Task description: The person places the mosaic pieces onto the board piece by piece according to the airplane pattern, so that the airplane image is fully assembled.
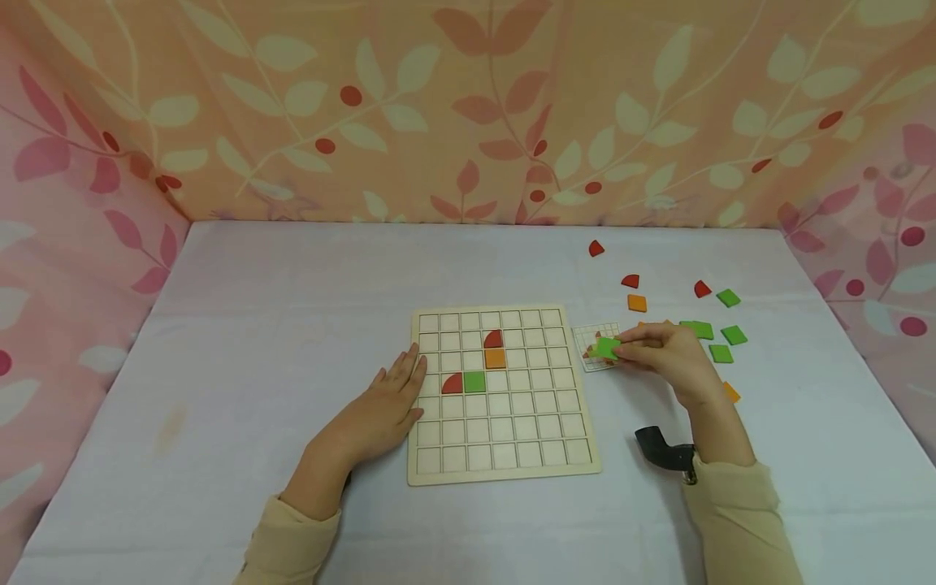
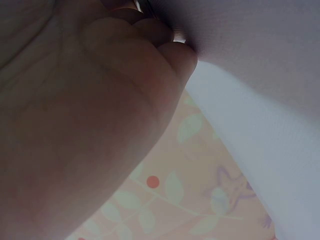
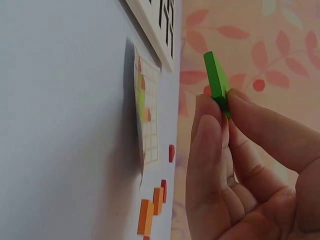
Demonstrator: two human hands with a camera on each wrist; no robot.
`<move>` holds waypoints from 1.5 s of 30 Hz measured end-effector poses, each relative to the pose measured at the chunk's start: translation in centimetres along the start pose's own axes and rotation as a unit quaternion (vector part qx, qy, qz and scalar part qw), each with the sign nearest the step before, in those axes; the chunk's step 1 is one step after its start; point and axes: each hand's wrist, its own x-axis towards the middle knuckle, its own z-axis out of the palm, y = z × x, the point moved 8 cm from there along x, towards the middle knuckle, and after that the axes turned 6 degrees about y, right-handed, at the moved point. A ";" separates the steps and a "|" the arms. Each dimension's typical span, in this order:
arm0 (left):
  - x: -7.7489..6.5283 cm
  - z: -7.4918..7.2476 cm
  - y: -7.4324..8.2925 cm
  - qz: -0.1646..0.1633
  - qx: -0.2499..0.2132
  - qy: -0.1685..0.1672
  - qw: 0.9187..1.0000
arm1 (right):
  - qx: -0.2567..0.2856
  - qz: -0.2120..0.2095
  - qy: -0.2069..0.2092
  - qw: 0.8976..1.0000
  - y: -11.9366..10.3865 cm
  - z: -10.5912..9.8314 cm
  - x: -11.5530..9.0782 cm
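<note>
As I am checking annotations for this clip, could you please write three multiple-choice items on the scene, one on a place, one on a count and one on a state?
1. Where does the person's left hand rest?
A. on the left edge of the pale wooden grid board
B. on the small paper pattern card
C. on the loose tiles at the right

2. How many coloured pieces lie in the grid board?
A. two
B. four
C. seven

3. What is the right hand doing?
A. lying flat and holding nothing
B. pinching a green square tile
C. pressing on the board

Answers:
1 A, since the head view shows straight fingers laid on the board's left edge.
2 B, since two red quarter-circles, one orange square and one green square sit in its cells.
3 B, since the right wrist view shows fingertips gripping the tile, clear of the white tabletop.
</note>
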 end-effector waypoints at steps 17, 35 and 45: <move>0.0 -0.2 0.2 -0.009 -0.004 -0.007 1.000 | -0.015 -0.009 -0.064 0.998 -1.0 4.8 0.2; 0.0 -0.2 0.2 -0.008 -0.005 -0.008 1.000 | 0.013 -0.003 -0.130 0.991 -1.9 10.1 0.0; 0.1 0.0 0.0 -0.015 -0.007 -0.007 1.000 | 0.023 -0.002 -0.154 0.988 -2.6 12.2 -0.4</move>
